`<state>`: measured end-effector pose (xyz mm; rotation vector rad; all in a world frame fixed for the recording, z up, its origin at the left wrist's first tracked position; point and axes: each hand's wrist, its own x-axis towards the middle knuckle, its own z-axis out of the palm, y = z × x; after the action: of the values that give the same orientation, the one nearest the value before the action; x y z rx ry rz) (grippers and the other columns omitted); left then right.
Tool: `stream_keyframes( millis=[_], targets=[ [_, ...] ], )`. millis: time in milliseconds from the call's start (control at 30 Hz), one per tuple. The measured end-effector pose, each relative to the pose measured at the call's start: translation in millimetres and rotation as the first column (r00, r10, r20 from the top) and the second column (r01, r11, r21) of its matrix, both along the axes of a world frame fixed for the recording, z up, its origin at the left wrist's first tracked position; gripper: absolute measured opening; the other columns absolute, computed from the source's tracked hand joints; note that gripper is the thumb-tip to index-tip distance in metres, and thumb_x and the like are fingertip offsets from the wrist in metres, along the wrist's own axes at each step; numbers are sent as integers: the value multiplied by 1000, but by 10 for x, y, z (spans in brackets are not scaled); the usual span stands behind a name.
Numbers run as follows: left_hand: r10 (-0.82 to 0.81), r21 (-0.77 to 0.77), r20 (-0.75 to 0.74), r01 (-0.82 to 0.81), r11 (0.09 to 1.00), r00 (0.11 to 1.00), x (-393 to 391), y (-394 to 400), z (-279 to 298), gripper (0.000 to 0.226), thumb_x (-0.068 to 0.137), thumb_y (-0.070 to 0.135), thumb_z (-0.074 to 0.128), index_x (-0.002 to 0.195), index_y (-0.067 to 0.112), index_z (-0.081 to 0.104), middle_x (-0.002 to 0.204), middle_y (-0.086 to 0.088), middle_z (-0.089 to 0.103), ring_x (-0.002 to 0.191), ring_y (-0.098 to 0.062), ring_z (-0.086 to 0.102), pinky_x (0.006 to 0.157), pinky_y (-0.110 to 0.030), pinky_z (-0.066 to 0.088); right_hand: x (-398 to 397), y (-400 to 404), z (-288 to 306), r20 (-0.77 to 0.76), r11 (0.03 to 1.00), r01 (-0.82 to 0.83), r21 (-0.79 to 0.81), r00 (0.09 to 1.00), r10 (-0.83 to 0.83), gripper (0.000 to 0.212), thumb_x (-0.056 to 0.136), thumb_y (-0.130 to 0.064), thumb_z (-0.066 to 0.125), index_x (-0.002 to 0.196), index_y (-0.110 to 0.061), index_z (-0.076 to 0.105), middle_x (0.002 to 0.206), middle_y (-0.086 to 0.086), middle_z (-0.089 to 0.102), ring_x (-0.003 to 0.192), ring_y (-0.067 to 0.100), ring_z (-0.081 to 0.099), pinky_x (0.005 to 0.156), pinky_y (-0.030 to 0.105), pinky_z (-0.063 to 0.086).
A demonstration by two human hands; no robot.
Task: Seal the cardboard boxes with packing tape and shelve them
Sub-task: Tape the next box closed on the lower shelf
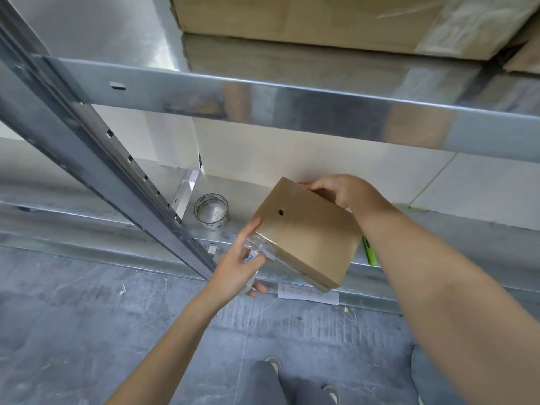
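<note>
A small brown cardboard box (309,232) with a small hole in its top face is held tilted above the front edge of the low metal shelf (239,229). My right hand (342,191) grips its far corner. My left hand (239,264) holds a roll of clear packing tape (257,255) against the box's near left corner, where a clear strip lies on the cardboard. A second roll of clear tape (211,211) stands on the shelf to the left of the box.
A slanted metal upright (96,147) crosses the left side. An upper shelf beam (292,103) runs overhead with large cardboard boxes (306,19) on it. A green marker (368,250) lies on the low shelf. A paper label (308,293) hangs on its front edge. Grey floor and my feet are below.
</note>
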<state>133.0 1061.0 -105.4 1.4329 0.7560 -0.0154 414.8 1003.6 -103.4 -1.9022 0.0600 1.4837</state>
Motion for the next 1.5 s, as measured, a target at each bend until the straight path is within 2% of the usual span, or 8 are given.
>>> stream_keyframes(
  millis=[200,333,433,567,867,1133,1300,1500],
  targets=[
    [12,-38,22,-11,999,1000,2,-40,-61,69,93,12,57,128,68,36,129,-18,54,70,-40,71,50,-29,49,-218,-59,-83,484,992,-129,-1,868,113,15,89,-11,63,98,-10,75,92,9,69,81,21,63,72,27,53],
    [15,-37,35,-13,999,999,16,-23,-68,67,93,12,57,128,66,38,126,-15,56,69,-38,72,52,-31,51,-475,-190,41,880,967,-248,50,469,74,27,96,-16,49,92,2,69,97,17,69,85,20,60,80,35,46],
    [6,-27,37,-5,1000,999,1,-20,-90,65,95,13,55,130,64,37,116,-15,63,70,-39,72,53,-31,50,-898,-367,158,890,810,-568,-145,282,358,66,98,-51,43,148,-9,36,156,6,32,144,20,27,118,38,22],
    [-33,19,50,32,999,998,-27,-17,-78,58,96,30,59,135,63,31,105,-7,71,67,-36,72,53,-31,53,-1246,-496,36,764,553,-688,-470,-3,646,112,77,-86,26,155,-13,-8,162,1,-16,147,13,-21,119,45,-14],
    [-117,-36,32,118,992,993,-56,127,-21,66,94,16,58,137,58,33,102,-7,74,66,-39,71,44,-26,42,-1570,-465,-211,813,511,-667,-542,-262,521,67,97,-40,15,150,-2,28,157,14,27,146,25,27,119,40,13],
    [28,142,74,-38,989,997,-237,-2,-307,103,78,30,81,145,59,9,103,-1,64,68,-22,69,57,-26,52,-1515,-592,-152,787,606,-572,-553,-119,606,97,84,-67,47,151,-37,-17,161,8,-20,145,40,-20,110,68,-7],
    [243,427,167,-293,856,955,-367,-123,-573,77,71,33,84,133,40,41,108,16,49,111,-2,46,91,-21,44,-1432,-601,-85,771,672,-485,-560,-8,637,99,80,-72,50,153,-38,-8,162,9,-15,147,35,-19,114,65,-6],
    [349,115,208,-377,919,914,-286,-477,-659,114,50,40,95,141,37,26,144,11,29,131,8,34,98,-11,38,-1442,-625,-34,794,714,-491,-499,73,604,97,81,-69,52,153,-39,-4,163,5,-12,147,30,-20,115,61,-8]
  ],
)
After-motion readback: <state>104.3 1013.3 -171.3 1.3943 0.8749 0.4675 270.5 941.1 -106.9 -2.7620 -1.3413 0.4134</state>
